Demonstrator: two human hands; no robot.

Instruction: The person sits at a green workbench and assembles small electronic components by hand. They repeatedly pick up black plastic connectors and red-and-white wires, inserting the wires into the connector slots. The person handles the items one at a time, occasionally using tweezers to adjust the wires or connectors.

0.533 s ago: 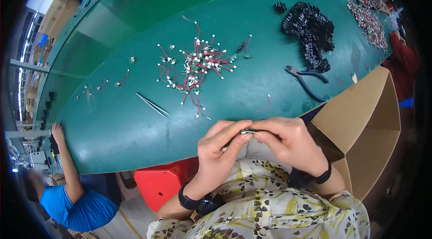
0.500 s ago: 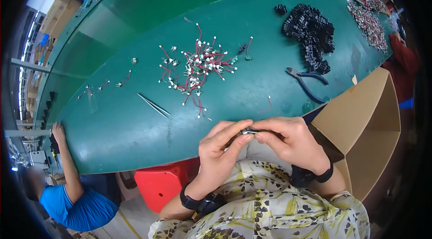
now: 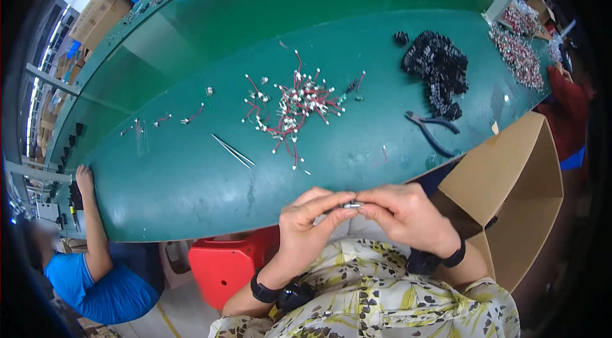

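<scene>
A small metallic part (image 3: 352, 205) is pinched by the fingertips of the left hand (image 3: 306, 226) and right hand (image 3: 409, 215) near a green table (image 3: 172, 194) where red-wired connectors (image 3: 307, 97) are heaped.

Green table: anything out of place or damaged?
No clear damage. One red wire lies alone, away from the wired-parts pile; a small black clump sits apart from the black heap. Both look like strays. The small part in the left hand and right hand is too covered to judge.
</scene>
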